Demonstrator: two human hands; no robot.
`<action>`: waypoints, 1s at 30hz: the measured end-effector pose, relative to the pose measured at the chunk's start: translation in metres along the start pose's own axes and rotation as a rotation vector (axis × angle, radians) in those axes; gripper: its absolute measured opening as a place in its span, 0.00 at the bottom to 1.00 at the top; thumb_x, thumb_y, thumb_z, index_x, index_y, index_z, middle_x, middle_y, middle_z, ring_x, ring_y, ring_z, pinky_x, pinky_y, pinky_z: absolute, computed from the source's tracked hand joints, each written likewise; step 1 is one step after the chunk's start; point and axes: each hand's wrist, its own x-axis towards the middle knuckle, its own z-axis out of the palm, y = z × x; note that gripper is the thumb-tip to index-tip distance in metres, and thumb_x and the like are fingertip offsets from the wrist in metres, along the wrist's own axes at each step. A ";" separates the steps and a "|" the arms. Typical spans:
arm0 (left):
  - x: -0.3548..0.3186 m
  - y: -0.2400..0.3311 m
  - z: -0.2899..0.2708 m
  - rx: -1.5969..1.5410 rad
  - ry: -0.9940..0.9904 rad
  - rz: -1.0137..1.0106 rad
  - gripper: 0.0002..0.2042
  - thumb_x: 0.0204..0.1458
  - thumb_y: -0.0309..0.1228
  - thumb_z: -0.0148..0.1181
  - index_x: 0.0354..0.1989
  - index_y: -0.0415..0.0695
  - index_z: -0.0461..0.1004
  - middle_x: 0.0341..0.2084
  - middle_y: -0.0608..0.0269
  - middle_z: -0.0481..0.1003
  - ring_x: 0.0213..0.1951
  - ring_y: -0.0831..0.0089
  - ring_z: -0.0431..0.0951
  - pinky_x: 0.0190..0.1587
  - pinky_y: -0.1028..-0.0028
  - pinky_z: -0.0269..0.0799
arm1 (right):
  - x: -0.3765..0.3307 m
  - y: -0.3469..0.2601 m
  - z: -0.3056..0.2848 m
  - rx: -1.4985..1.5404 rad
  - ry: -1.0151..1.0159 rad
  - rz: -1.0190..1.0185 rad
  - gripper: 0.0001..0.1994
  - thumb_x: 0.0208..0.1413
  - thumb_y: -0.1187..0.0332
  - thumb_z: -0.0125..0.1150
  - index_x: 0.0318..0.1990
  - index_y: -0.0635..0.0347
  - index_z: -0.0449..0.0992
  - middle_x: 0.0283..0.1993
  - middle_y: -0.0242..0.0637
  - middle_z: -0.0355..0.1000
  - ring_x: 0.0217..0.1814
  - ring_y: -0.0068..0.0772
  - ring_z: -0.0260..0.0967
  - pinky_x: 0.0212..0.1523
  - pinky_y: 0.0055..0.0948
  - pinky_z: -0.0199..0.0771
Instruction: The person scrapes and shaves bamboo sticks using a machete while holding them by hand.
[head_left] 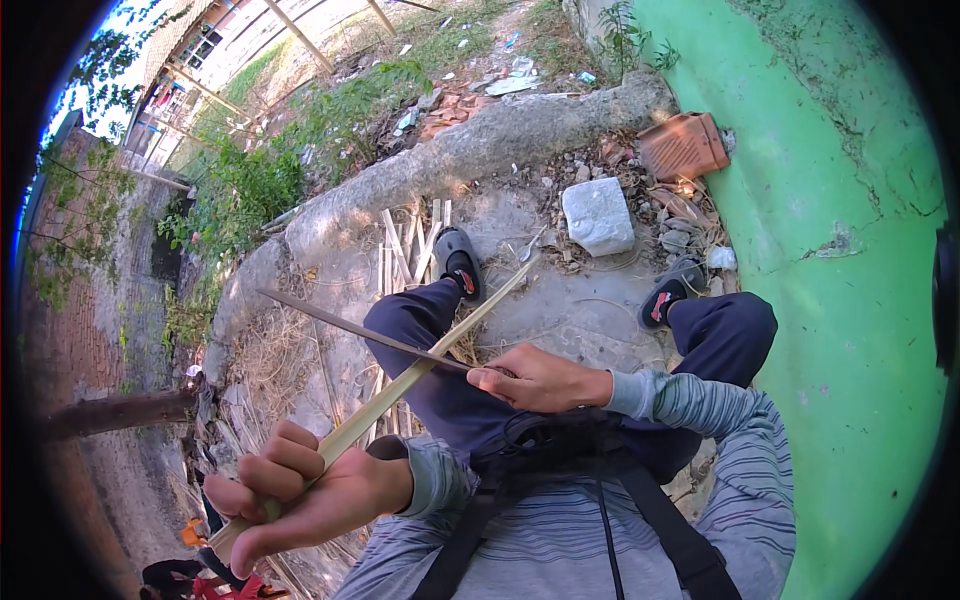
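Observation:
My left hand [315,490] is closed round the near end of a long, pale yellow-green bamboo strip [370,415]. The strip slants up and to the right, over my bent left leg, and tapers toward its far end. In my right hand [540,380] is a long, dark-bladed knife [340,324], its handle hidden inside my fist. The blade points up and to the left. It crosses the strip partway along and appears to touch it, with the tip reaching well past on the left.
Several cut strips [397,250] lie beyond my left foot. A whitish stone block [598,216] stands between my feet and a low, rough ledge [470,145]. Orange hollow brick [683,147] leans by the green wall [850,300] on my right. Dry shavings [285,400] litter the ground at left.

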 end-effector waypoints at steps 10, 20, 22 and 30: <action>0.007 -0.008 0.000 0.020 0.018 0.014 0.30 0.64 0.68 0.37 0.28 0.52 0.49 0.09 0.76 0.44 0.12 0.87 0.37 0.17 0.77 0.33 | 0.008 -0.015 -0.005 -0.054 -0.095 -0.126 0.33 0.73 0.42 0.44 0.29 0.68 0.72 0.18 0.37 0.61 0.21 0.32 0.58 0.27 0.37 0.62; 0.005 -0.006 0.002 0.014 0.021 0.024 0.31 0.64 0.69 0.37 0.27 0.52 0.49 0.10 0.76 0.44 0.12 0.87 0.37 0.17 0.77 0.32 | 0.005 -0.023 -0.004 -0.061 -0.020 -0.150 0.39 0.68 0.35 0.45 0.26 0.70 0.73 0.17 0.43 0.57 0.19 0.36 0.56 0.25 0.42 0.59; 0.007 -0.009 0.000 0.047 0.020 0.024 0.31 0.64 0.69 0.37 0.27 0.52 0.49 0.10 0.76 0.44 0.12 0.87 0.37 0.16 0.77 0.32 | 0.010 -0.015 -0.005 -0.084 -0.038 -0.036 0.43 0.66 0.30 0.44 0.25 0.71 0.73 0.17 0.43 0.57 0.20 0.36 0.58 0.26 0.44 0.61; 0.005 -0.005 0.002 0.015 0.019 0.021 0.31 0.64 0.69 0.37 0.27 0.52 0.49 0.09 0.76 0.44 0.12 0.87 0.36 0.16 0.77 0.32 | 0.005 -0.049 0.001 -0.109 -0.031 -0.244 0.38 0.68 0.35 0.48 0.26 0.69 0.73 0.16 0.40 0.59 0.19 0.30 0.58 0.24 0.40 0.60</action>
